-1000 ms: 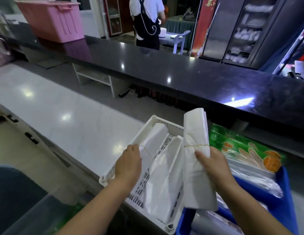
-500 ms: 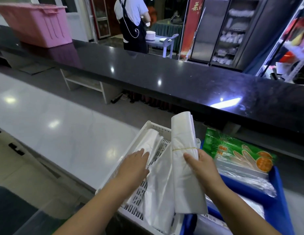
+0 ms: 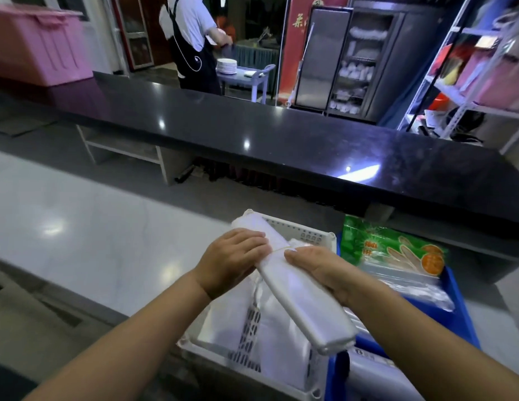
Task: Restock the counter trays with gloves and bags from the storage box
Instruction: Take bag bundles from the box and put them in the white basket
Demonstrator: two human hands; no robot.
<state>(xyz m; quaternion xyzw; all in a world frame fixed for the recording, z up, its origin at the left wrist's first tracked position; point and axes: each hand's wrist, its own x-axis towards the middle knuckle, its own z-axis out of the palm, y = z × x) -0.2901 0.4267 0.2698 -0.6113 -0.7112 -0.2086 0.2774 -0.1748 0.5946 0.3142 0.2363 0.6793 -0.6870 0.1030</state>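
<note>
Over the white tray (image 3: 316, 237), at six o'clock in the head view, your left hand (image 3: 233, 260) and right hand (image 3: 320, 270) both clasped one rubber-banded bag bundle (image 3: 304, 296), slanting from eleven to five o'clock. You did best to lower it flat beside the folded bags (image 3: 281, 342) already lying inside. At four o'clock, the blue tray (image 3: 455, 311) held a green glove packet (image 3: 391, 247).

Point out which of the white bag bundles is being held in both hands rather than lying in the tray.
The rubber-banded bundle, lying diagonally above the white tray, gripped by the left hand and right hand. The other bundles lie loose inside the tray.
</note>
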